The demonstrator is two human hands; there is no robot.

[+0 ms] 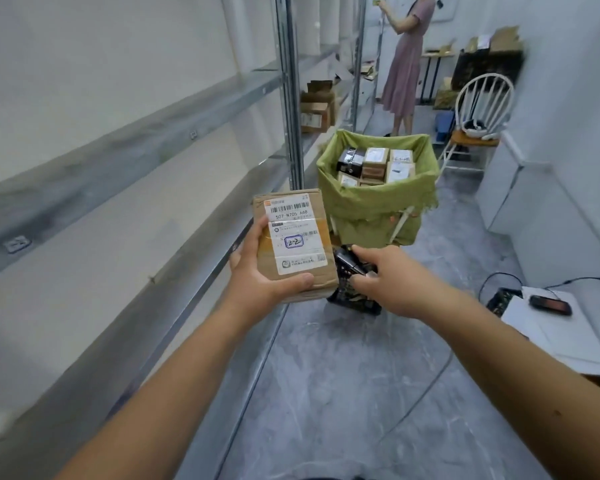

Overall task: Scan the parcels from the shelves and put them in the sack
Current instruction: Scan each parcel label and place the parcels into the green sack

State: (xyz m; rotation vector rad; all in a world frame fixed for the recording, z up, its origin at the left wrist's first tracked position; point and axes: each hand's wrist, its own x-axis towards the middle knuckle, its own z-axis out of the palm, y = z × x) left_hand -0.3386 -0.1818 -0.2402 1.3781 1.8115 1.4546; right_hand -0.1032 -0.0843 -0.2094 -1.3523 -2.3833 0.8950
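My left hand grips a brown cardboard parcel with its white shipping label facing up. Right beside the parcel's right edge, my right hand holds a black handheld scanner; the scanner's far end is hidden behind the parcel. Ahead on the floor stands the green sack, open at the top, with several parcels packed inside. The metal shelves run along my left side.
A person in a long dress stands at the far shelves. Cardboard boxes sit on a shelf further along. A white chair stands at the back right. A white surface with a black device and cables lies to my right.
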